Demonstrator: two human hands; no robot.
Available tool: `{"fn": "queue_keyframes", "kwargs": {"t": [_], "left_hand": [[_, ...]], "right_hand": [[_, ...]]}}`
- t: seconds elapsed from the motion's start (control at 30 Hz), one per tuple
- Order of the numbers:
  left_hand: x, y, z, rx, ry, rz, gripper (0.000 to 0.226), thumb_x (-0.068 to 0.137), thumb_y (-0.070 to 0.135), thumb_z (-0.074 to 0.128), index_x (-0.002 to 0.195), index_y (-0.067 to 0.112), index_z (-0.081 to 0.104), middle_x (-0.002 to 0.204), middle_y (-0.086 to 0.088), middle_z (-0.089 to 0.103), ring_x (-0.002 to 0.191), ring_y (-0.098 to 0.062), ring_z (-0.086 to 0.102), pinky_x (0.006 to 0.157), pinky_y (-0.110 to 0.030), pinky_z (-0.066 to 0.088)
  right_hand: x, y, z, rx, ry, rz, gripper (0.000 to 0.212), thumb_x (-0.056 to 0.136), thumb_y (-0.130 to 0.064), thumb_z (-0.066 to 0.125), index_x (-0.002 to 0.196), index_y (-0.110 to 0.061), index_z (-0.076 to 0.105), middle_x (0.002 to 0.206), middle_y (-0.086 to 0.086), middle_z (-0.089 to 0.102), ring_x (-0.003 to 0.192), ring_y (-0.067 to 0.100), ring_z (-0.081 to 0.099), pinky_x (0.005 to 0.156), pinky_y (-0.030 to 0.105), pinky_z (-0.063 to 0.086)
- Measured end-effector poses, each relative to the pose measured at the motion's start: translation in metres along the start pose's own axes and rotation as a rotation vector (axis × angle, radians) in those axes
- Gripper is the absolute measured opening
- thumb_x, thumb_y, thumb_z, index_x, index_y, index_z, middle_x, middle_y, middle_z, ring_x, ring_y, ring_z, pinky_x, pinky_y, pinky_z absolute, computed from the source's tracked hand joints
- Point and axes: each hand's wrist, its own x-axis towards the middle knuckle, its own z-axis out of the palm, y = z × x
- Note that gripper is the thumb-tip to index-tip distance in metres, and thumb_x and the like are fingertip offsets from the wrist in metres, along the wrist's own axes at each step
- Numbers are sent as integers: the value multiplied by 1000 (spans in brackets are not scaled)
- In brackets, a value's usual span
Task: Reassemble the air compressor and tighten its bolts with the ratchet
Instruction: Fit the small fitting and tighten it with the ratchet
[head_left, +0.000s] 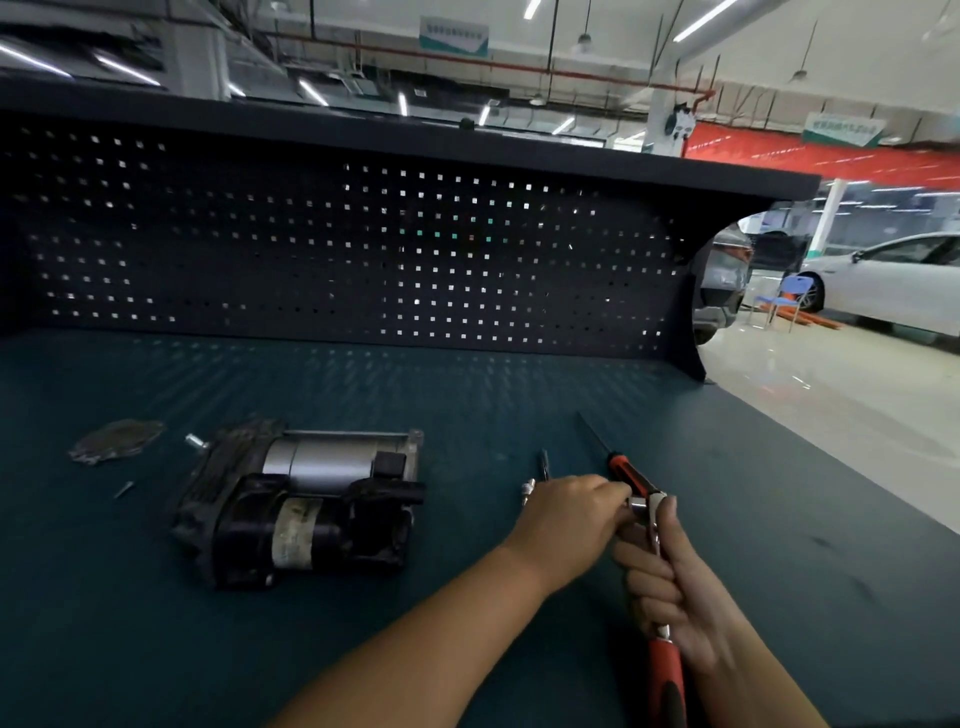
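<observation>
Head view: right grip (670, 587) holds ratchet (667, 675) by handle; left grip (571, 512) pinches at its head. Compressor (301, 504) lies on desk (467, 405), well apart to left. Bolt (124, 489) loose nearby, so tightening prob. not begun; tool prep only.

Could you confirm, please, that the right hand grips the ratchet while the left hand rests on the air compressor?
Not quite. In the head view the left hand pinches the head of the ratchet; the air compressor lies untouched to its left. The right hand does grip the ratchet.
</observation>
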Motion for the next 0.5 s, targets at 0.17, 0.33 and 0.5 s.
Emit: {"fn": "queue_keyframes", "kwargs": {"t": [0.17,0.33,0.5], "left_hand": [[-6,7,-10,-175,-71,-275,34,95,29,51,126,15,52,119,-7,60,109,-23,55,86,-29,38],[-36,1,-64,-815,-63,-490,31,99,11,31,111,22,57,70,9,46,55,-7,38,51,-21,30],[-71,-16,-135,-907,158,-466,31,100,0,34,103,18,59,65,11,62,49,0,43,44,-13,35]], "right_hand": [[3,0,4,86,-29,44,58,25,-27,100,65,-5,64,50,-8,13,33,2,8,23,12,11],[4,-4,-2,159,-66,44,73,33,-16,100,95,6,67,55,-7,14,36,3,11,33,11,0],[12,1,3,22,51,-2,70,32,-11,98,81,-8,48,58,-4,29,43,1,19,26,10,13]]}}
